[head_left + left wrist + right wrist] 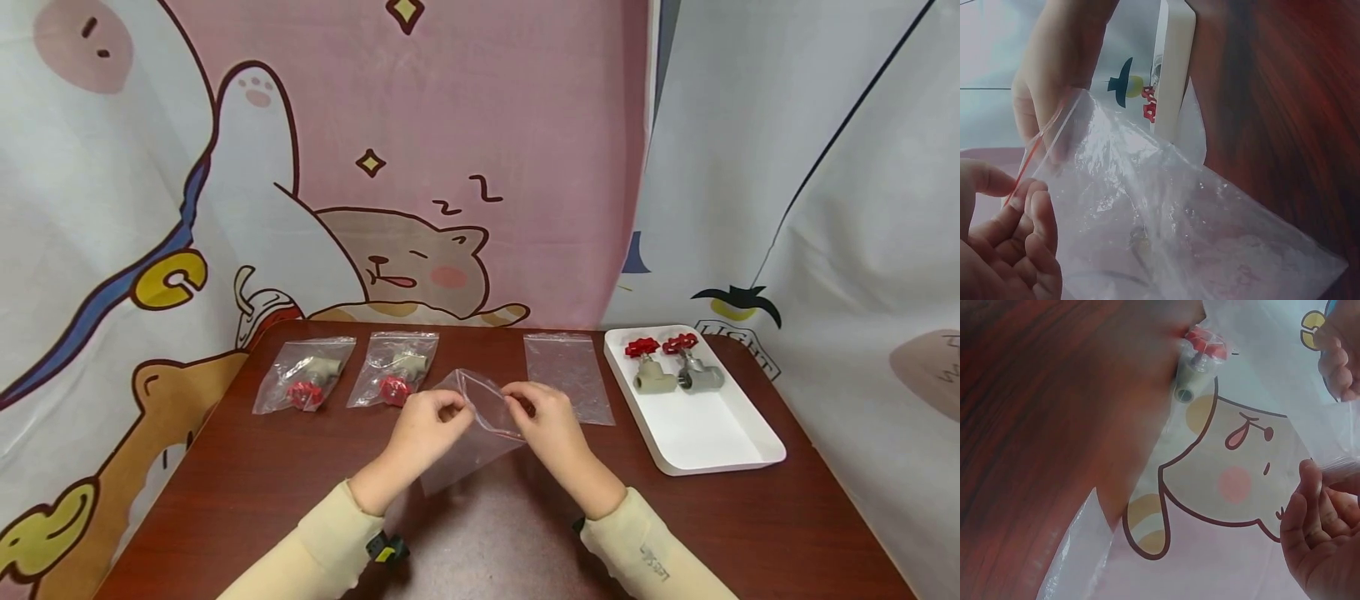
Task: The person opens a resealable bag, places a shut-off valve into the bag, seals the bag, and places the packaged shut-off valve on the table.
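Observation:
A clear zip bag [468, 454] hangs between both hands above the table, its mouth spread apart and a red line showing along the seal. My left hand [427, 425] pinches one side of the mouth between thumb and fingers. On the other side, my right hand [551, 425] pinches the edge. In the left wrist view the bag [1147, 206] appears to have nothing solid inside, though glare blurs it. Two valves with red handwheels, a beige one [655, 377] and a grey one [701, 377], lie in a white tray [727, 446] to the right.
At the back left lie two bagged valves, one bag [273, 383] farther left and another bag [367, 379] beside it. A flat clear bag [566, 375] lies behind my right hand. The brown table [225, 492] ends at a cartoon-printed curtain [525, 167].

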A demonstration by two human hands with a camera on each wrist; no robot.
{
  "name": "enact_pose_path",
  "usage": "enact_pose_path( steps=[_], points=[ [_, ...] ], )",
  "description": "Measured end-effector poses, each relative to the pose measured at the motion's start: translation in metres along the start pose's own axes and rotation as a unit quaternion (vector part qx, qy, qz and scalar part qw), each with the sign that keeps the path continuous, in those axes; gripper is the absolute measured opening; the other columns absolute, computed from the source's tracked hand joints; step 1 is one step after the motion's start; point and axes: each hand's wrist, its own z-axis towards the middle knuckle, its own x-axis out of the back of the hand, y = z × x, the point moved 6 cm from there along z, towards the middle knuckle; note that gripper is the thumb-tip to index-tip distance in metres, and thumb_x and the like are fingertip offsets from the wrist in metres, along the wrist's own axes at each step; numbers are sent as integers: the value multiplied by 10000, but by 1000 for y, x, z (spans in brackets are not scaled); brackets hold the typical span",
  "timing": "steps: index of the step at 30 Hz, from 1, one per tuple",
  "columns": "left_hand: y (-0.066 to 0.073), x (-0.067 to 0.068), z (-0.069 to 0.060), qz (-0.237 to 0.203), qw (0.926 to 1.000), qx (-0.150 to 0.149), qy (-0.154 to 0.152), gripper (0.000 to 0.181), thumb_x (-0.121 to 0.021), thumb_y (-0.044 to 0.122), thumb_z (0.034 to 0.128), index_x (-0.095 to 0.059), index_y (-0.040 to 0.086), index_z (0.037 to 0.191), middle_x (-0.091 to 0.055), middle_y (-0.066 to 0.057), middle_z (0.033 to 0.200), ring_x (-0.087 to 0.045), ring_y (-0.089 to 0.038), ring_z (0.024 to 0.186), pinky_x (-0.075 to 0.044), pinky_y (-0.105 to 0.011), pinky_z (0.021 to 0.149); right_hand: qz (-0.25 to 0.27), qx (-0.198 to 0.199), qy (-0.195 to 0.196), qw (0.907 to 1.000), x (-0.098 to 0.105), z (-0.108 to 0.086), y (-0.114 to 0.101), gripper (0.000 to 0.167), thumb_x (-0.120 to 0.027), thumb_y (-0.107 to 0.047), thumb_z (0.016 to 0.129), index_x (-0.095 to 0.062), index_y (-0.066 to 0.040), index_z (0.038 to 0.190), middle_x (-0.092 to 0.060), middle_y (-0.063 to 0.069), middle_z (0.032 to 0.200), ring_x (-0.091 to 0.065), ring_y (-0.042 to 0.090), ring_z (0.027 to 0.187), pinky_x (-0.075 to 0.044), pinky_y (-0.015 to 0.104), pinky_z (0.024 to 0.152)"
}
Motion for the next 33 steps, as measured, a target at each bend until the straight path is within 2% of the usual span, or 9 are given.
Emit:
enact_pose_path(
  steps=[5, 9, 12, 14, 17, 21, 28, 31, 33],
  points=[
    [0, 0, 0, -315, 9994, -111, -80, 95, -651, 211, 869, -718, 176, 810, -650, 77, 651, -556, -19, 558, -454, -195, 529, 122, 39, -110, 9999, -2, -1, -3, 86, -717, -43, 819, -718, -90, 891, -711, 30, 847, -654, 132, 770, -531, 324, 686],
    [-4, 9, 3, -561, 9961, -498, 474, 101, -624, 196, 910, -694, 143, 959, -656, 34, 799, -586, -67, 673, -479, -221, 583, 275, -30, -176, 9995, -1, -2, -2, 95, -711, -40, 825, -715, -87, 908, -711, 31, 870, -665, 149, 811, -538, 343, 721],
    [-7, 16, 7, -434, 9905, -927, 923, 211, -619, 184, 913, -645, 124, 1114, -620, -31, 967, -565, -134, 867, -480, -301, 735, 425, -60, -243, 9988, 0, -3, -2, 102, -702, -35, 832, -713, -85, 919, -710, 31, 877, -662, 147, 816, -538, 343, 726],
    [-11, 18, 11, -415, 9886, -1093, 948, 278, -611, 188, 920, -615, 124, 1191, -604, -51, 1079, -541, -169, 1003, -465, -359, 833, 502, -52, -287, 9983, 0, -3, -2, 105, -701, -34, 832, -712, -86, 922, -709, 27, 876, -655, 136, 806, -536, 331, 716],
    [-15, 18, 14, -652, 9891, -1129, 690, 268, -595, 196, 938, -626, 122, 1193, -612, -41, 1160, -537, -180, 1104, -461, -381, 913, 594, -14, -312, 9977, 0, -4, -2, 107, -708, -37, 826, -712, -89, 919, -707, 21, 867, -639, 116, 785, -530, 308, 697],
    [-19, 17, 17, -966, 9896, -946, 486, 170, -607, 208, 932, -690, 113, 1047, -678, -6, 1051, -599, -132, 1022, -501, -309, 848, 705, 38, -328, 9970, 0, -4, -2, 101, -707, -37, 827, -712, -92, 911, -704, 20, 849, -610, 93, 751, -516, 268, 667],
    [-16, 18, 16, -1102, 9873, -924, 682, 102, -660, 186, 894, -713, 107, 930, -699, -13, 918, -592, -92, 841, -496, -222, 690, 765, -171, -446, 9959, -1, -4, 2, 186, -733, -64, 812, -680, -96, 987, -674, -5, 879, -585, 98, 736, -489, 205, 587],
    [-12, 18, 15, -1164, 9860, -987, 663, 98, -666, 183, 889, -714, 107, 926, -700, -11, 912, -603, -87, 842, -512, -221, 701, 752, 4, -213, 9969, 4, -2, -2, 238, -744, -44, 791, -647, -85, 1004, -626, 4, 929, -581, 113, 778, -504, 237, 611],
    [-9, 18, 15, -1175, 9855, -1036, 654, 99, -667, 181, 887, -715, 106, 930, -702, -12, 915, -607, -89, 843, -517, -223, 706, 869, 276, -34, 9958, 9, -1, -9, 225, -730, -13, 791, -633, -73, 985, -605, 20, 948, -577, 125, 785, -509, 260, 627]
  ],
)
